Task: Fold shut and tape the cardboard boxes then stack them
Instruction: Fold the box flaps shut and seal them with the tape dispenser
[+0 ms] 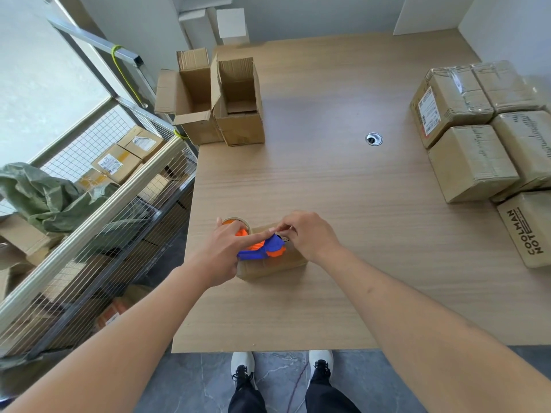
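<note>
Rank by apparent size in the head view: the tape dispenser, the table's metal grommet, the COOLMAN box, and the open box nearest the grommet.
1. Open box, largest.
2. COOLMAN box, though the frame edge cuts it off, so this is unsure.
3. Tape dispenser, partly covered by the left hand.
4. Grommet, smallest.

My left hand [222,248] covers most of the tape dispenser [262,248]; its roll is largely hidden. My right hand [307,234] conceals the small box [272,265] top, so flap position is undeterminable. Sealed boxes [477,129] run off the right edge. Label print too small to read.
</note>
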### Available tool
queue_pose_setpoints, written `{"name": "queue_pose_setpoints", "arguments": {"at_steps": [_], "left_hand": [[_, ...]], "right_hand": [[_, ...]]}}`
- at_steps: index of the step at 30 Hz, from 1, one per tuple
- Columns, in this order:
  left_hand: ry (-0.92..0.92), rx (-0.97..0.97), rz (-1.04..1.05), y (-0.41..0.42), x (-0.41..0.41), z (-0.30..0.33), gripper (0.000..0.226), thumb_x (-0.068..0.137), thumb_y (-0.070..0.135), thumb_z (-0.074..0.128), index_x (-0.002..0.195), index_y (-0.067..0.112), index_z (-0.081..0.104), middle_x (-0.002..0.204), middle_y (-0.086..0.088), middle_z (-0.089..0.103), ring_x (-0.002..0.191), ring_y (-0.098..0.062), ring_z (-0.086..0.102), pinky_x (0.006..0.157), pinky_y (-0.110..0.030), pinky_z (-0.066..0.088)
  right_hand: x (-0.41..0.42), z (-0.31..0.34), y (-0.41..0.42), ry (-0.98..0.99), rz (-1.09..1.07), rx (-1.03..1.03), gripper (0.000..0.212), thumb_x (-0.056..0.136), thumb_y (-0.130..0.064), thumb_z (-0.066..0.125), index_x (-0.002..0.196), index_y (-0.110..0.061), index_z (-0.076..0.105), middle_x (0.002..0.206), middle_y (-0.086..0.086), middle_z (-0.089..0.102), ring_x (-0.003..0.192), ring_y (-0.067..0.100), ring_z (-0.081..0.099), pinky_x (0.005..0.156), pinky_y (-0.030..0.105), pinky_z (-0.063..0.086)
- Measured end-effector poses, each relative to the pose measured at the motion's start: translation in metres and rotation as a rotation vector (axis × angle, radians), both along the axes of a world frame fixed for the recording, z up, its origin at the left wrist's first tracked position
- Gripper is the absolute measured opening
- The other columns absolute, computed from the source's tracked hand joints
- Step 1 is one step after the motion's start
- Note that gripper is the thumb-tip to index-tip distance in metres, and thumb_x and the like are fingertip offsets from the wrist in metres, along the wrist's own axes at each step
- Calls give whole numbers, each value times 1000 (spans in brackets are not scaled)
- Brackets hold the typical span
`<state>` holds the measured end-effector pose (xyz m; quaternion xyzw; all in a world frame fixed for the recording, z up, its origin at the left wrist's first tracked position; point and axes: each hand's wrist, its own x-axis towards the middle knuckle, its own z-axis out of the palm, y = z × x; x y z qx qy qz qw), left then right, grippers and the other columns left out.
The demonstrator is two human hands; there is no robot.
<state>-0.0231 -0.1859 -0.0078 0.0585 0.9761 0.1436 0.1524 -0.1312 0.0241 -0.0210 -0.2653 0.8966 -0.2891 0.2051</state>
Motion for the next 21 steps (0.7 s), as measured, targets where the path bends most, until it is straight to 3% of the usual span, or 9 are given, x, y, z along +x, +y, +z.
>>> {"name": "queue_pose_setpoints", "arguments": {"at_steps": [3,5,7,9,16,21], "left_hand": [[14,-1,20,2,5,-1,103,83,0,63,150,60,14,121,-3,46,111,-27,49,123,-65,11],[50,-43,23,4,10,-2,93,88,15,68,153,60,18,121,-1,46,109,-26,51,123,-59,18],[139,-66,48,9,15,-3,76,93,42,68,154,58,26,115,1,51,103,-25,53,112,-45,33],[222,-64,87,16,21,-4,67,93,57,62,153,57,31,110,3,54,95,-22,54,92,-34,39],[264,-15,138,22,29,-12,66,98,37,64,154,52,34,119,1,53,105,-22,52,92,-31,37],[259,14,109,20,31,-15,67,98,30,64,155,48,35,120,0,53,111,-24,51,103,-39,39]], "right_hand": [[1,-1,-1,14,-28,13,7,94,-31,68,91,-30,74,100,-11,71,98,15,63,80,35,52],[1,-2,-1,11,-46,19,7,92,-35,69,88,-31,73,97,-12,70,95,14,62,78,34,52],[1,-3,-2,5,-63,19,8,91,-36,69,87,-30,72,97,-11,69,95,14,62,78,35,52],[0,-3,-2,-13,-78,5,7,91,-34,69,89,-28,73,97,-9,71,95,15,63,81,36,53],[-4,-4,9,-27,-32,-71,6,91,-21,69,88,-20,74,93,-2,75,94,21,66,83,37,52],[-2,-6,14,-27,14,-93,6,94,-17,65,88,-15,68,91,3,73,88,24,62,80,39,49]]}}
